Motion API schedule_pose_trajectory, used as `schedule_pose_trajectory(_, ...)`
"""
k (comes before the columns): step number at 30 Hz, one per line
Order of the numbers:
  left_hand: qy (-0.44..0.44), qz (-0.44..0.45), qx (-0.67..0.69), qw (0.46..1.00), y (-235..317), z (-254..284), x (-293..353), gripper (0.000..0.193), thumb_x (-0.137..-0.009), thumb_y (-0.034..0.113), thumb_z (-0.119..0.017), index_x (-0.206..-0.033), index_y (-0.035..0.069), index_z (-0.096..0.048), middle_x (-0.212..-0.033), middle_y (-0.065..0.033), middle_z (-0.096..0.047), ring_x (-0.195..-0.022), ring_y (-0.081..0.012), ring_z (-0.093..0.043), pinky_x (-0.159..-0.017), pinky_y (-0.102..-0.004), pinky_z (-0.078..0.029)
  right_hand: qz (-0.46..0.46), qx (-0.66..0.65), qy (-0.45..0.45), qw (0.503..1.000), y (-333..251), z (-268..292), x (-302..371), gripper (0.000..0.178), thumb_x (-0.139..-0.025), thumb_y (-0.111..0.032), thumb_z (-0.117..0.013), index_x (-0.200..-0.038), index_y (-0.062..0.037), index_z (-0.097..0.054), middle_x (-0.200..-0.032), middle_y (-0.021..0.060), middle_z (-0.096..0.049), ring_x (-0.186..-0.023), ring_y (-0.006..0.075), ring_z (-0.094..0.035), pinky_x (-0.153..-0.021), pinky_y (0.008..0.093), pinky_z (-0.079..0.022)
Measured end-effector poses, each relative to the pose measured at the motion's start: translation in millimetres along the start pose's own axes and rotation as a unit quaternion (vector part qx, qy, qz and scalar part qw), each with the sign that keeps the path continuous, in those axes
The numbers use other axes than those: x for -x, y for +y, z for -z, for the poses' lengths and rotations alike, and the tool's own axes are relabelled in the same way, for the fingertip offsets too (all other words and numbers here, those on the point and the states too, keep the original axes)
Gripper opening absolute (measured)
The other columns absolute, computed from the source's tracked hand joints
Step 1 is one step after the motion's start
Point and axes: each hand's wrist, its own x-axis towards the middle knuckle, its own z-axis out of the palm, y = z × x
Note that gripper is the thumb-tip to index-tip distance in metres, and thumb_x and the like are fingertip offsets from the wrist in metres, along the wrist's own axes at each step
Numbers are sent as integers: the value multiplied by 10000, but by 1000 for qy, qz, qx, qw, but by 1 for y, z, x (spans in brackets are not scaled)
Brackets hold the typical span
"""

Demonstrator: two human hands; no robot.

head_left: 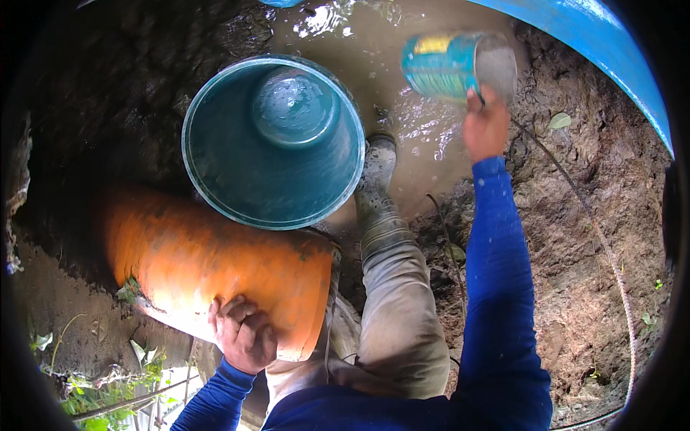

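My right hand (486, 126) is closed on a teal can with a yellow patch (447, 66), by the rim or a handle; I cannot tell which. Tilted on its side above brown water (424, 154), the can has a greyish mouth facing right and is slightly blurred. My left hand (246, 334) rests with loosely bent fingers on a big orange plastic cylinder (223, 269), holding nothing. Beyond that cylinder stands a dark green bucket (273, 172), its wide mouth toward me and a little liquid shining at its bottom.
My muddy boot (379, 169) stands at the water's edge beside the bucket. Rough wet earth (589, 237) rises on the right, with a rope (611, 262) running down it. A large blue curved rim (604, 50) borders the far right. Green plants (108, 399) grow at the near left.
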Motion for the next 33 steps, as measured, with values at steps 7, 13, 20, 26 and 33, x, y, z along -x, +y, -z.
schedule_pose_trajectory(7, -6, -11, -20, 1000, -3, -2, 4, 205, -876, 218, -649, -1058, 126, -673, -1137, -115, -647, -1234, -371, -648, -1254, -666, -303, -89, -408, -1, 909, -13, -73, -117, 298, -1091, -217, -708, -1319, -25, -720, -1206, 67, -769, -1119, 251, -721, -940, 460, -595)
schedule_pose_trajectory(13, -6, 3, -19, 1000, 0, -3, 3, 186, -893, 239, -659, -1056, 154, -684, -1129, -74, -639, -1257, -326, -606, -1244, -653, -307, -218, -595, -62, 771, -11, -132, -167, 386, -1091, -183, -642, -1475, -145, -658, -1396, 36, -689, -1229, 242, -673, -859, 509, -628)
schedule_pose_trajectory(20, -14, 5, -22, 1000, 0, -4, 5, 200, -901, 238, -639, -1079, 147, -654, -1130, -85, -623, -1241, -333, -594, -1242, -653, -283, -246, -568, -121, 776, -44, -129, -170, 315, -1083, -213, -740, -1371, -93, -692, -1277, 40, -741, -1125, 212, -705, -870, 476, -638)
schedule_pose_trajectory(26, -14, -3, -24, 1000, -2, -4, 6, 193, -868, 197, -626, -1045, 121, -636, -1126, -122, -601, -1208, -376, -599, -1248, -684, -283, -267, -584, -101, 760, -27, -141, -170, 294, -1117, -187, -685, -1388, -76, -672, -1268, 48, -751, -1067, 222, -744, -803, 423, -658)
schedule_pose_trajectory(33, -20, 9, -21, 1000, 0, -4, 8, 171, -875, 205, -637, -1029, 131, -647, -1127, -105, -606, -1219, -364, -598, -1247, -671, -285, -325, -523, -14, 788, 22, -145, -162, 282, -1100, -175, -703, -1358, -62, -691, -1180, 79, -786, -931, 237, -768, -726, 439, -644)
